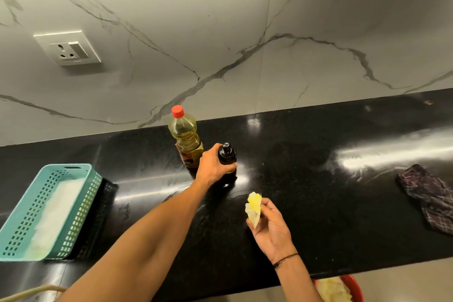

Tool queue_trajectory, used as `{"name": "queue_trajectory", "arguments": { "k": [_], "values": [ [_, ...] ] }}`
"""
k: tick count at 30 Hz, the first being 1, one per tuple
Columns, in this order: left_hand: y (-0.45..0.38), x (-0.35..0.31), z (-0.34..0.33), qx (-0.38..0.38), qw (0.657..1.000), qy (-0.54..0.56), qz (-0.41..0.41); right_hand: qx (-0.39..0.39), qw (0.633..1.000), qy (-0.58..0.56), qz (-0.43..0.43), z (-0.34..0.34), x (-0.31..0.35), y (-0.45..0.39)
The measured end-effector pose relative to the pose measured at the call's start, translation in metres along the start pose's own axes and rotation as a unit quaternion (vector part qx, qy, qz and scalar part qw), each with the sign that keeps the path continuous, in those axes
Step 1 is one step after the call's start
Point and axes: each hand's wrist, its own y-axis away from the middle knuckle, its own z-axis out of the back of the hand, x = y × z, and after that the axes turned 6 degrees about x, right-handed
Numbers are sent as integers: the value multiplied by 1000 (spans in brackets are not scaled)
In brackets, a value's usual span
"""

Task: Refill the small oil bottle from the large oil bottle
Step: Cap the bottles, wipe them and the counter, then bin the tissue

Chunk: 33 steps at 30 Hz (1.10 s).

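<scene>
Black counter (318,191): teal basket (49,211) left, cloth (426,196) right (crumpled).

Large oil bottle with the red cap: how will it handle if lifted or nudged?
The large oil bottle looks nearly full, so probably heavy for its size. Tall and narrow, it may tip if pushed near the red cap. Clear plastic suggests some flex under a grip; possibly oily and slippery.

Light is coming from a strip under the cabinet up top, washing the marble wall (220,32) pretty evenly; it's glaring in long white streaks off the glossy black counter (318,203); edges are bending from the wide lens; the near forearm and corners are looking a bit soft.
</scene>
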Motion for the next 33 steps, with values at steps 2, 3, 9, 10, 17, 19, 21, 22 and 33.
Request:
{"name": "queue_trajectory", "arguments": {
  "k": [2,3,9,10,17,19,21,22,33],
  "values": [
    [-2,1,-2,0,1000,6,2,-3,1000,0,4,-3,1,0],
    [-3,2,-3,1,1000,7,3,-6,1000,2,6,-4,2,0],
    [-2,1,-2,17,1000,11,14,-27,999,30,23,-14,5,-1],
    [1,-1,-1,20,1000,7,17,-26,999,32,26,-15,4,-1],
    [81,-25,-3,-94,992,84,-12,-8,997,41,60,-24,5,2],
    [106,-32,-2,-32,992,97,-75,1,997,43,59,-27,7,5],
    [123,-41,2,80,982,98,-139,13,997,49,56,-31,13,11],
    [130,-43,4,129,974,92,-163,24,996,58,57,-31,17,14],
    [194,-82,-33,168,965,92,-179,51,977,189,86,35,22,109]
  ]
}}
